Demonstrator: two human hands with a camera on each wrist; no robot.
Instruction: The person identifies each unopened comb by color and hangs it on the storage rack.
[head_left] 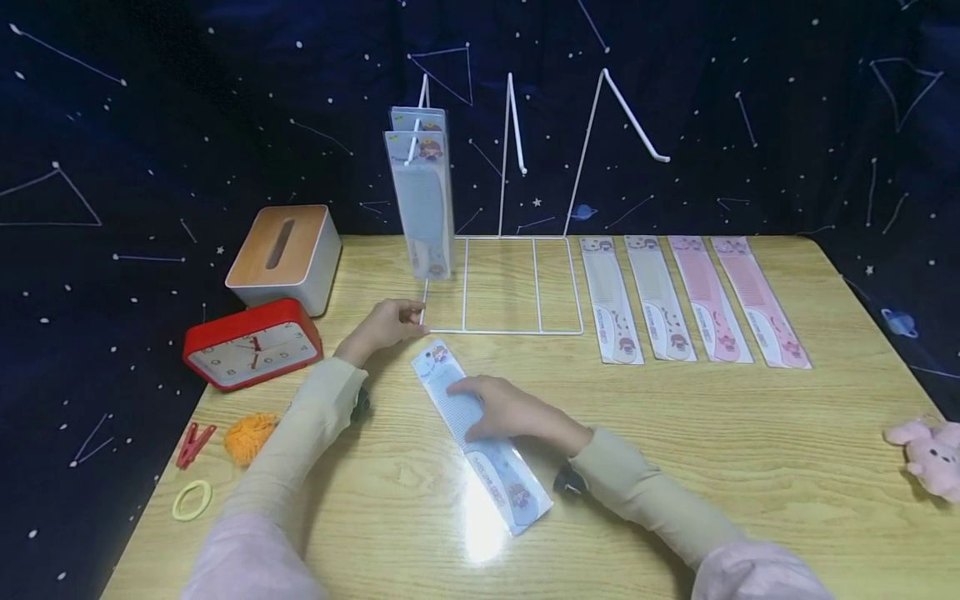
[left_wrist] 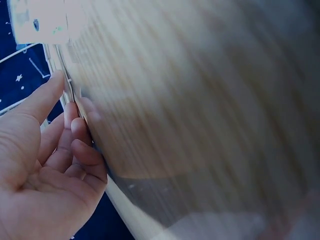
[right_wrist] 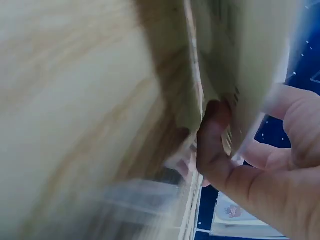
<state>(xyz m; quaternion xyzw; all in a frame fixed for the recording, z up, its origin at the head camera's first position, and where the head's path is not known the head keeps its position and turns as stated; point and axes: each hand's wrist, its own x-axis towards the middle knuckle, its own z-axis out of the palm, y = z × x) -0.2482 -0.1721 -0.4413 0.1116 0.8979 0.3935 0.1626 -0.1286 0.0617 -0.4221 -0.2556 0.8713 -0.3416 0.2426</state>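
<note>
- Pale-blue plastic comb in a glossy clear packet [head_left: 480, 433] lies slantwise on the light wooden worktop [head_left: 750, 450]; the right hand [head_left: 510, 412] rests on its middle, and the right wrist view shows the thumb curled under the packet's edge, so lifting it looks like the step in hand.
- Left hand [head_left: 382, 325], fingers loosely bent and gripping nothing, touches the near left corner of the thin white wire display rack [head_left: 517, 283], apparently steadying it.
- Two similar blue comb packets [head_left: 422, 196] already hang from the left hook.
- Judged next: raise the flat, slippery packet and thread its hole onto a hook.
- Four packaged combs, two white, two pink [head_left: 693, 300], lie beside the rack.
</note>
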